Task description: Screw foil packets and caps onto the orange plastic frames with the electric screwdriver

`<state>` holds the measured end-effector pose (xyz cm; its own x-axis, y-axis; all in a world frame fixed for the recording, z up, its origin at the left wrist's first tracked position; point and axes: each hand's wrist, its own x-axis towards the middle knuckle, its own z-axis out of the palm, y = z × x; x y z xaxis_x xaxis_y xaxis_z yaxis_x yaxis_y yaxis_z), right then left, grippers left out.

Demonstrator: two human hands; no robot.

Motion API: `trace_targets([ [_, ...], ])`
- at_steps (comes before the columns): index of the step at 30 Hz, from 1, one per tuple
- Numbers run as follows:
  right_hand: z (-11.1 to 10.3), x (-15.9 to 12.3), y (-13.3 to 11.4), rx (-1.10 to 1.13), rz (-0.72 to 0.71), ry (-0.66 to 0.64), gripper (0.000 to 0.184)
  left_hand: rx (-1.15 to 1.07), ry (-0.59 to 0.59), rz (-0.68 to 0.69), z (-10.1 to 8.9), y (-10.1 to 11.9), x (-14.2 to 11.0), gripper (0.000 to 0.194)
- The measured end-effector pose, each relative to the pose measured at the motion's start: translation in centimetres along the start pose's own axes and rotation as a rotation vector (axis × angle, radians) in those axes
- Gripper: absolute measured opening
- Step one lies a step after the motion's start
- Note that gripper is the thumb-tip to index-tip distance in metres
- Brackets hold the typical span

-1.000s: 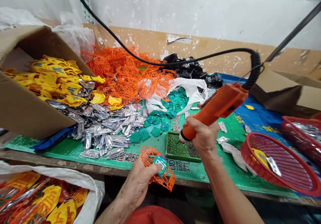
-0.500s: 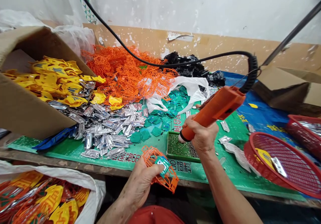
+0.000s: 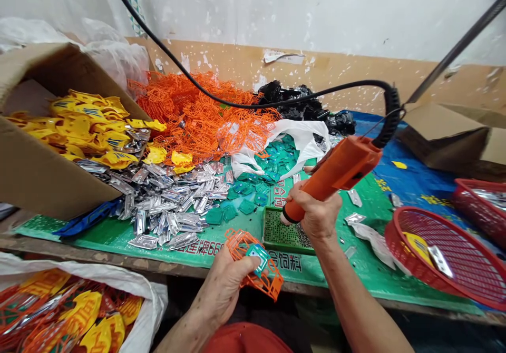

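Bare left hand (image 3: pixel 226 279), bare right hand (image 3: pixel 319 215), bare forearms (image 3: pixel 353 295), red garment (image 3: pixel 247 339)

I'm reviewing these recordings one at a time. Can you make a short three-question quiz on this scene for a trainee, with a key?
1. Multiple choice: what does the right hand hold?
A) a red plastic basket
B) an orange corded tool
C) a cardboard box

2. True or false: the left hand grips an orange openwork frame, with its thumb on a teal piece.

3. Fill in the colour: the tool's pale tip points down at a shallow ____ tray.

Key
1. B
2. True
3. green
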<state>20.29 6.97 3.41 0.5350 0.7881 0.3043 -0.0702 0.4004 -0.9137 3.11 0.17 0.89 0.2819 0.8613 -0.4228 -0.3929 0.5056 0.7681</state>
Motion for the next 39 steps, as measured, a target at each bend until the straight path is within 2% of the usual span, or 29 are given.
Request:
trace_targets([
  [3, 0.1, 0.0, 0.0, -0.009, -0.001, 0.001, 0.022, 0.010, -0.021, 0.022, 0.0, -0.1, 0.1, 0.030],
  [6, 0.4, 0.2, -0.5, 0.001, 0.002, 0.008, 0.029, 0.023, 0.001, 0.027, 0.0, -0.2, 0.2, 0.030],
  [9, 0.6, 0.2, -2.2, 0.088, 0.014, 0.015, 0.035, 0.022, 0.007, 0.032, 0.0, -0.1, 0.1, 0.029],
  [14, 1.0, -1.4, -6.4, 0.232, 0.033, -0.095, 0.012, -0.025, -0.037, 0.082, 0.6, 0.2, -0.3, 0.029],
  [15, 1.1, -1.9, -7.1, 0.248, 0.033, -0.127, 0.012, -0.023, -0.042, 0.085, 0.7, 0.2, -0.3, 0.028],
  [18, 1.5, -3.7, -8.4, 0.297, 0.041, -0.200, 0.029, 0.007, -0.038, 0.061, 0.8, 0.1, -0.4, 0.025],
  [24, 2.2, -5.5, -8.1, 0.341, 0.038, -0.252, 0.037, 0.058, -0.028, 0.075, 0.6, 0.1, -0.5, 0.025],
  [33, 2.7, -5.7, -7.6, 0.307, 0.035, -0.254, 0.044, 0.058, -0.028, 0.073, 0.3, 0.0, -0.2, 0.023],
  [39, 2.9, -5.6, -7.3, 0.310, 0.057, -0.252, 0.051, 0.058, -0.030, 0.097, 0.2, -0.1, 0.0, 0.029],
])
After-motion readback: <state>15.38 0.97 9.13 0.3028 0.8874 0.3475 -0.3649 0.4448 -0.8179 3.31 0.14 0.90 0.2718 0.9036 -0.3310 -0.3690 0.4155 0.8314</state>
